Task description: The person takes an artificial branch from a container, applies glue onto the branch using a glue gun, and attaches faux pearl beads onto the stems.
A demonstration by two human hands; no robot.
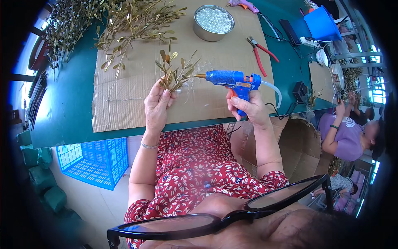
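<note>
Pinched in the fingers of my left hand (158, 101) is a gold artificial leaf sprig (176, 74), its leaves pointing up and away from me. A white pearl bead (178, 90) shows beside its lower stem, next to my fingertips. My right hand (251, 108) is wrapped round the handle of a blue glue gun (232, 78). The gun's brass nozzle points left, and its tip is at the sprig's leaves; whether it touches them I cannot tell. A clear glue stick (273, 90) sticks out of the gun's back end.
Cardboard (124, 95) covers the green table (66, 112). At the back stand gold leaf branches (132, 25) and a metal bowl (208, 35) of pearl beads. Red-handled pliers (262, 56), a pink glue gun (244, 5) and a blue bin (321, 25) lie rightward. A person (344, 133) sits at far right.
</note>
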